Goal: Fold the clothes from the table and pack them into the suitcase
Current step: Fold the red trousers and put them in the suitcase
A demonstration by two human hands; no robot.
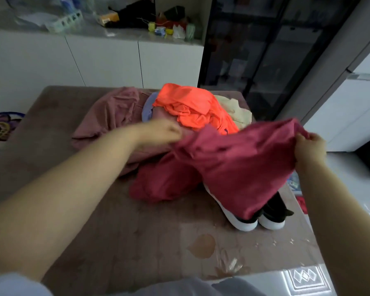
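My right hand [310, 148] is clamped on the right edge of a dark red garment [233, 163], fingers curled over the cloth and holding it up off the table [115, 231]. My left hand [160, 130] reaches across to the garment's left edge and meets the fabric there. It is blurred, so I cannot tell whether its fingers have closed on the cloth or only touch it.

The garment hangs between my two hands. Its lower folds rest on the tabletop on the near left, and on the near right it drapes over a pair of black shoes [265, 216] with white soles, which stand near the table's right edge.

Farther off, the other clothes lie in a heap on the table. A bright orange garment [192, 105] sits on top in the middle. A dusty pink garment [111, 112] spreads out to its left, with a strip of lilac cloth [147, 107] between the two. A pale yellow garment [233, 107] shows just to the right of the orange one.

Beyond the table stand white cabinets [107, 60] on the left and a dark glass-fronted cabinet [254, 43] on the right.
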